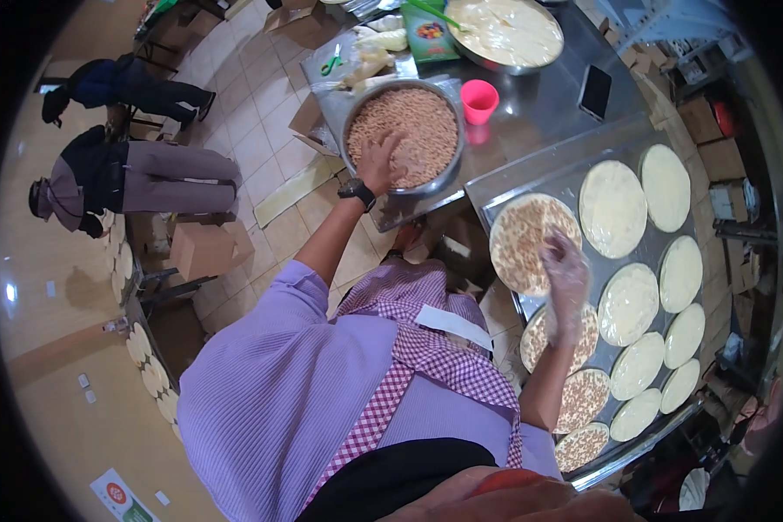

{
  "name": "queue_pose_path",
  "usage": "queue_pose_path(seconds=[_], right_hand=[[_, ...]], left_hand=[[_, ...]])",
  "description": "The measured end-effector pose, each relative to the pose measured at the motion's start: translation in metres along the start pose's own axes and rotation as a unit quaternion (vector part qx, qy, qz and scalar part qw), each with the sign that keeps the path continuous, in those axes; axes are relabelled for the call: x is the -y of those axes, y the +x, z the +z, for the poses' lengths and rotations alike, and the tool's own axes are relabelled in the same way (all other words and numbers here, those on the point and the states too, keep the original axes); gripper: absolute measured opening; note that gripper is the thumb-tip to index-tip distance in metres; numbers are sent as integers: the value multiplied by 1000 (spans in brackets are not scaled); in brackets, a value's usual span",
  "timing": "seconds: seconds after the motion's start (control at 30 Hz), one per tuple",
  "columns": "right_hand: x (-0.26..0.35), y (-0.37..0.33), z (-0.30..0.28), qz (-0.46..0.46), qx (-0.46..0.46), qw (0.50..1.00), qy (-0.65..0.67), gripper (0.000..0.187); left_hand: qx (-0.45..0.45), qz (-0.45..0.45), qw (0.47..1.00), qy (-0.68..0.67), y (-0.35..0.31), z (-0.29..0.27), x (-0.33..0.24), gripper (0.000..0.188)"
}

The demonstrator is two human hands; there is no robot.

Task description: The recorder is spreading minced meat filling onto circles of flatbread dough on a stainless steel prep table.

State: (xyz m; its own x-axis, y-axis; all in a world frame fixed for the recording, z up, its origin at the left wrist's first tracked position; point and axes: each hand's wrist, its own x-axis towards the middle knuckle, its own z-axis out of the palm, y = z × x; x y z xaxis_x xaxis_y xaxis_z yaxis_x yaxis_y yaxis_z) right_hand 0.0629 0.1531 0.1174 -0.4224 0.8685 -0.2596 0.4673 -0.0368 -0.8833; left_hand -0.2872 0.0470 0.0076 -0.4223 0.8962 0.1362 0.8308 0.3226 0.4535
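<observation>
Crumbly filling — round steel bowl

Lilac ribbed short sleeves, checked apron straps, black wristwatch, clear glove.

The left arm stretches toward 12 o'clock, a black wristwatch on its wrist. The left hand is palm down with its fingers curled and their tips hidden. The right forearm rises toward 1 o'clock. The right hand, in a clear glove, is blurred, with its fingers loosely spread.
</observation>
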Motion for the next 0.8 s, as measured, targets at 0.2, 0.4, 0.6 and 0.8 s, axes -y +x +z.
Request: queue_pose_path(seconds=[0.2,0.4,0.6,0.8], right_hand=[[36,81,143,-201,90,943,-250,55],[45,161,221,-248,95,882,-389,54],[59,165,258,-176,117,832,-513,61],[26,168,274,-172,105,864,-462,22]], left_hand=[[108,151,982,26,5,12,24,62],[116,116,982,-92,3,13,37,50],[78,-34,914,-397,-7,-12,64,58],[33,15,944,-328,10,-9,83,62]])
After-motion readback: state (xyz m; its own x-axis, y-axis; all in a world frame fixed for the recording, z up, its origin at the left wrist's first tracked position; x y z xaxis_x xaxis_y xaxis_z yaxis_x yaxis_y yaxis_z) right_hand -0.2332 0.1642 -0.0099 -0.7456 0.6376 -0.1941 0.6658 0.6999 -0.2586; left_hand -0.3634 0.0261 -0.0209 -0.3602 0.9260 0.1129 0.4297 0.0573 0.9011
